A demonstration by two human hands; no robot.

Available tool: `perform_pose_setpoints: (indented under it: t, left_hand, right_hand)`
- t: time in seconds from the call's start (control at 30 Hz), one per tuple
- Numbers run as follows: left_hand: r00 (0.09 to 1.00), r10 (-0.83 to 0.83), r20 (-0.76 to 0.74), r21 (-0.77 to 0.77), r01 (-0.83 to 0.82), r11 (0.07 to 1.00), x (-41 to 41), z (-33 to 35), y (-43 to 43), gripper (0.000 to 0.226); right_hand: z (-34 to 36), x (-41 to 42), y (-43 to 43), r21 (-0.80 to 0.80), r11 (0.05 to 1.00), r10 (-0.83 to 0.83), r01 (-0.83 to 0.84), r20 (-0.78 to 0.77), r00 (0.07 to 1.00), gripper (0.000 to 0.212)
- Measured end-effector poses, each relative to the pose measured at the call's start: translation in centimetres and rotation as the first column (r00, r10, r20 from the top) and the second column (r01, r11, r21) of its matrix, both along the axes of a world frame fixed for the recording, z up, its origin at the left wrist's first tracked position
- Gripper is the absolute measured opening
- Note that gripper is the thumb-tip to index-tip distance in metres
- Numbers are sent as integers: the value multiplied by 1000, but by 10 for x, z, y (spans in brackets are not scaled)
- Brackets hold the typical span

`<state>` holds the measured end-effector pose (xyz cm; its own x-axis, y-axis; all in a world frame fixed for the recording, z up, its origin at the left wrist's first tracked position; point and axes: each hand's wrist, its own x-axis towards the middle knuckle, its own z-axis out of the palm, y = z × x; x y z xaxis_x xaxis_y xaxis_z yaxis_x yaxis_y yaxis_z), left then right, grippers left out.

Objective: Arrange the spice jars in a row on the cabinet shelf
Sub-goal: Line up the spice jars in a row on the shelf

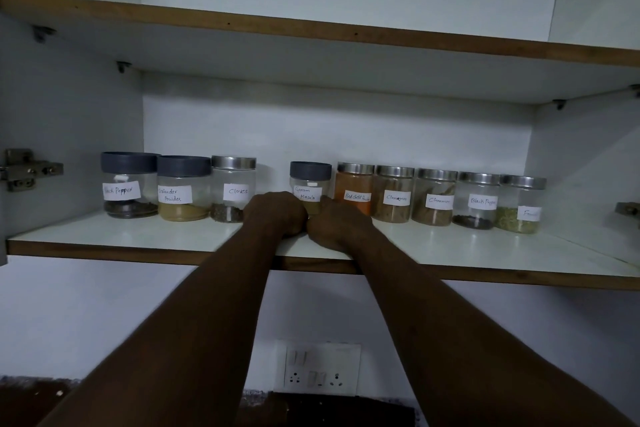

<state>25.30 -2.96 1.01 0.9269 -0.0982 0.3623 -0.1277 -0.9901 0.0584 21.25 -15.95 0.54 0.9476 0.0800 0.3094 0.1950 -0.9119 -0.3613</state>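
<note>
Nine spice jars [353, 191]; six steel-lidded, three grey-lidded.

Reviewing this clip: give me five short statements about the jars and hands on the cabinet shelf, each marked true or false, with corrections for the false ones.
1. Nine jars stand on the shelf. True.
2. The Garam Masala jar has a silver metal lid. False: its lid is dark grey.
3. A gap separates the Cloves jar from the Garam Masala jar. True.
4. The left hand and right hand are at the front of the Garam Masala jar. True.
5. The Red Chilli Powder jar stands at the far left end of the row. False: it sits just right of the Garam Masala jar.
</note>
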Motion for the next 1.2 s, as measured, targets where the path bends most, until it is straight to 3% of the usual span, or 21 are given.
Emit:
perform_pose_setpoints:
  t: [0.17, 0.47, 0.7, 0.8, 0.87, 0.93, 1.0, 1.07, 1.2]
  left_hand:
    - [999, -15, -41, 29, 16, 999, 3, 3, 1, 44]
    - [999, -31, 27, 65, 30, 997, 2, -2, 1, 44]
    - [998, -12, 65, -83, 17, 996, -11, -6, 3, 35]
    - [997, -20, 76, -158, 31, 987, -26, -5, 12, 28]
    - [992, 23, 123, -294, 14, 956, -38, -6, 27, 22]
    - [969, 139, 206, -462, -29, 886, -50, -7, 51, 23]
    - [951, 244, 190, -586, -89, 805, -62, -7, 75, 32]
    - [958, 261, 122, -613, -135, 779, -66, -4, 91, 41]
    - [972, 218, 90, -551, -134, 824, -60, -3, 93, 50]
  right_hand:
    - [-1, 2, -1, -4, 1000, -2, 2, -23, 1000, 53]
    - [-2, 6, -1, 5, 1000, -8, 8, -12, 1000, 50]
    - [-5, 1, -5, 20, 1000, -1, -1, 131, 991, 49]
    - [-4, -7, -3, -94, 994, 84, -65, 221, 972, 35]
    - [-1, -12, 2, -161, 980, 150, -115, 229, 962, 32]
    - [0, -14, 5, -208, 969, 179, -135, 210, 961, 35]
    - [0, -14, 10, -226, 964, 178, -137, 173, 969, 40]
    - [0, -10, 21, -246, 960, 174, -136, 137, 975, 55]
    - [-4, 1, 52, -202, 963, 202, -176, 113, 973, 82]
